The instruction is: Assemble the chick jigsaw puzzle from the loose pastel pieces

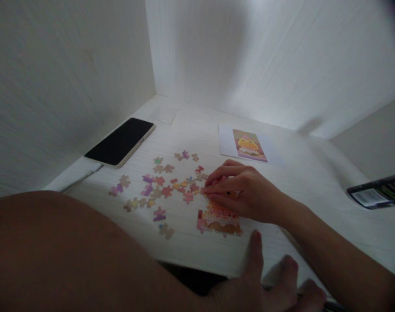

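The left hand (252, 291) is spread, holding nothing, by the surface (191, 249) edge. Just beyond lies the joined puzzle section (221, 222); light, flat pressure should protect its joins. The right hand (254, 195) covers its far part, fingers bent; I cannot tell whether they pinch a piece. The printed picture (249, 146) beyond can guide placement.

Taking the partly joined puzzle (221, 220) as our clock's centre, we lay the fingers of our right hand (244, 190) over its upper part; whether they pinch a piece is hidden. Our left hand (254, 284), fingers spread, is at 5 o'clock by the near edge of the white table (191, 132). Loose puzzle pieces (166, 191) scatter between 8 and 11. Farther out, we see a phone (121, 141) at 10, a printed picture (248, 145) at 1 and a dark container (377, 190) at 3.
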`<action>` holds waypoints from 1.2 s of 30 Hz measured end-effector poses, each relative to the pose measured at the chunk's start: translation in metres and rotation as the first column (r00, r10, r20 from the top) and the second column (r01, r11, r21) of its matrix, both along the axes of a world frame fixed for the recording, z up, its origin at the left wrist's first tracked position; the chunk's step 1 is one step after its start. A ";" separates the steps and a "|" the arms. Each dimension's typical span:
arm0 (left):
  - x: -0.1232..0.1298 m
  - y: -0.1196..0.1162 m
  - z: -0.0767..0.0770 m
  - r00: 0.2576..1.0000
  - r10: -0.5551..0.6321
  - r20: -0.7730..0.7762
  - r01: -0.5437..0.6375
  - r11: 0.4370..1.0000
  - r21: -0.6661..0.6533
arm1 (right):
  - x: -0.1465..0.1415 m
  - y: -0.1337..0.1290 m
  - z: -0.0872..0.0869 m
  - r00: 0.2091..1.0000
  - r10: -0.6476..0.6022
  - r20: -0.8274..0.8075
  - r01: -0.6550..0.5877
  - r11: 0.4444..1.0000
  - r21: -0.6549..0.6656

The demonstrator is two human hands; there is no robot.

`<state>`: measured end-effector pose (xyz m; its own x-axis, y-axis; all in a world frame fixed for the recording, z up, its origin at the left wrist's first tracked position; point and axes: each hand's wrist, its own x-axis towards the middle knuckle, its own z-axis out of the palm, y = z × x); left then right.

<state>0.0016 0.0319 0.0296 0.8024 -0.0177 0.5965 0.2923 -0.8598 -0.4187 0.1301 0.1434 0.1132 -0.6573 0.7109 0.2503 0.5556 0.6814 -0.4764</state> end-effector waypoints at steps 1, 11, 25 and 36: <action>0.000 0.000 0.000 1.000 0.010 0.003 -0.010 1.000 0.009 | 0.000 0.000 0.000 1.000 0.002 0.005 -0.002 1.000 0.002; 0.000 -0.002 -0.001 0.998 0.044 -0.039 -0.043 0.998 0.038 | -0.010 -0.004 -0.001 0.999 -0.013 0.046 0.009 0.995 0.104; 0.004 -0.006 -0.004 0.982 0.121 -0.143 -0.109 0.990 0.090 | -0.031 -0.012 -0.009 0.999 -0.028 0.038 0.025 0.995 0.092; -0.002 -0.004 0.005 0.985 0.099 -0.140 -0.086 0.991 0.099 | -0.033 -0.012 -0.009 0.999 0.008 -0.033 -0.008 1.000 0.000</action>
<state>-0.0004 0.0277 0.0347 0.8805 0.0110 0.4738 0.2996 -0.7876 -0.5385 0.0970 0.1313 0.1042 -0.6542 0.7059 0.2717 0.5344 0.6856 -0.4944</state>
